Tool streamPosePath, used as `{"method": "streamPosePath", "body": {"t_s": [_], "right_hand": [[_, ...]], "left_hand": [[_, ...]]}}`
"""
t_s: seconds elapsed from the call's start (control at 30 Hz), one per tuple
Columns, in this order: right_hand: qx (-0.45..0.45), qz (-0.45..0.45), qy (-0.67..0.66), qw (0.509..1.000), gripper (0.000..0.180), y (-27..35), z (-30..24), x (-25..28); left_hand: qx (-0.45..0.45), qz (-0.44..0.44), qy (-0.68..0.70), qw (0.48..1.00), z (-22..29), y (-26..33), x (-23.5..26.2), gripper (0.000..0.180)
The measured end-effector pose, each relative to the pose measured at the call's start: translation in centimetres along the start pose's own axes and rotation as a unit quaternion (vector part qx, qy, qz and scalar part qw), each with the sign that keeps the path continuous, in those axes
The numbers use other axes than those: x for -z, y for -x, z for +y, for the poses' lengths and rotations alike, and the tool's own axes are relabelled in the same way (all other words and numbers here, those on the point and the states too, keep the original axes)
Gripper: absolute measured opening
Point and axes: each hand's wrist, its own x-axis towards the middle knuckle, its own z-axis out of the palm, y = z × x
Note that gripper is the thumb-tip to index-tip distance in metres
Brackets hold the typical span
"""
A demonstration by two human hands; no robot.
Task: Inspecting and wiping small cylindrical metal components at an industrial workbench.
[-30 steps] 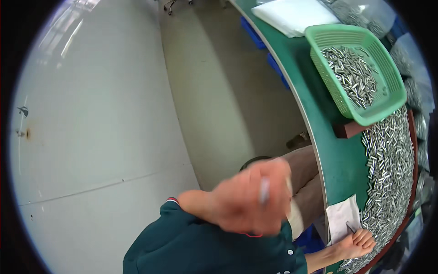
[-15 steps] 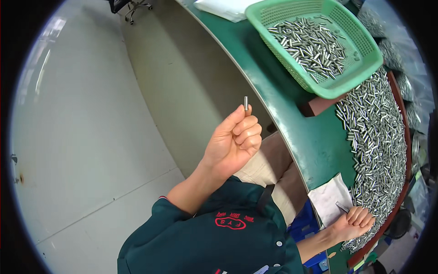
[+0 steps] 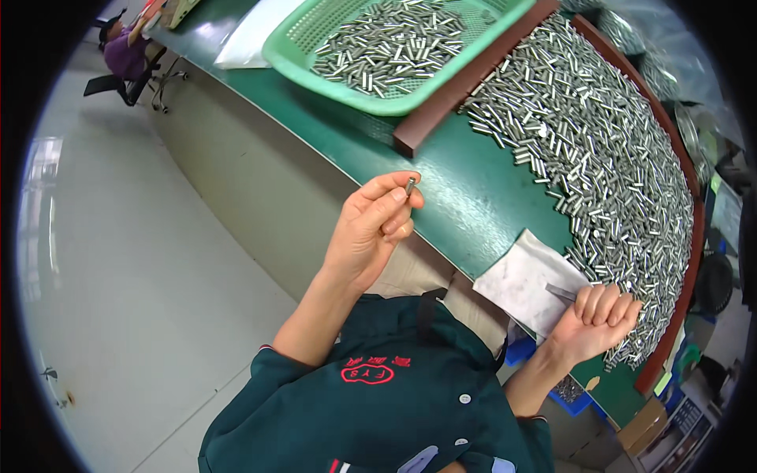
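Note:
In front of the bench edge, my left hand (image 3: pixel 367 232) pinches a short shiny metal pin (image 3: pixel 410 187) between thumb and fingertips, its upper end showing. My right hand (image 3: pixel 595 322), at the near right, is closed round a flat grey metal tool (image 3: pixel 561 292); one flat end sticks out over a smudged white cloth (image 3: pixel 524 285), and the rest is hidden in the fist. Beside that hand spreads a large heap of similar metal pins (image 3: pixel 607 189) on the green bench top (image 3: pixel 449 185).
A green plastic basket (image 3: pixel 335 93) holding more pins stands at the far side. Brown-red bars (image 3: pixel 441 110) border the heap. A white package (image 3: pixel 251 35) lies left of the basket. Blue bins (image 3: pixel 579 404) sit below the bench. Another person (image 3: pixel 126 49) sits at the far left.
The view has swung right, so the basket and heap appear further left. My left hand has turned the pin from upright to more end-on. My right hand still grips the flat metal tool.

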Motion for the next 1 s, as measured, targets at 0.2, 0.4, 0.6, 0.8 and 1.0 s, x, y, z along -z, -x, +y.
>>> {"method": "streamPosePath", "body": {"t_s": [0.2,0.4,0.6,0.8,1.0], "right_hand": [[0.014,-0.006,0.002,1.000,0.039,0.3,-0.2,0.1],[0.014,0.011,0.000,1.000,0.039,0.7,-0.2,0.3],[0.000,-0.011,-0.031,0.999,0.037,0.5,-0.2,0.5],[-0.006,-0.003,-0.036,0.999,0.038,-0.2,-0.1,1.3],[-0.003,0.010,-0.024,1.000,0.039,-0.1,-0.4,1.6]], "left_hand": [[0.001,-0.016,-0.038,0.999,-0.8,-0.3,-1.1,0.019],[0.007,-0.007,-0.073,0.997,-1.2,-0.4,-1.8,0.018],[0.038,-0.106,-0.331,0.937,-2.9,-0.8,-6.4,0.013],[-0.057,-0.269,-0.582,0.765,-7.8,-2.0,-9.8,0.004],[-0.230,-0.329,-0.716,0.571,-9.8,-2.3,-10.2,0.004]]}}
